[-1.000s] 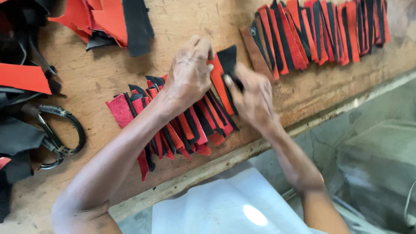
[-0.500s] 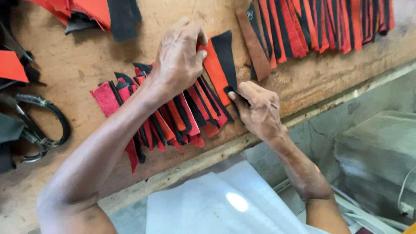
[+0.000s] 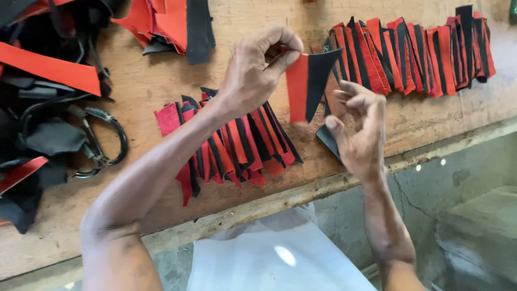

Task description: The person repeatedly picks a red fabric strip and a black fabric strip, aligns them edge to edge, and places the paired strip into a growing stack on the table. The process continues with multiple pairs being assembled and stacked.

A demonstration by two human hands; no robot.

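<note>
Fingers (image 3: 280,56) of the left hand (image 3: 256,73) pinch the top edge of a red-and-black leather piece (image 3: 308,83), holding it up above the wooden desk (image 3: 156,91). The right hand (image 3: 358,132) is just beside the piece, fingers loosely curled and half open, with a dark strip (image 3: 328,141) showing under the palm; whether it grips that strip I cannot tell. On the desk, a long row of red and black strips (image 3: 414,54) lies at the far right, a shorter fanned row (image 3: 231,145) lies under the left wrist, loose scraps (image 3: 167,24) are heaped beyond, and black scissors (image 3: 99,145) rest at the left.
</note>
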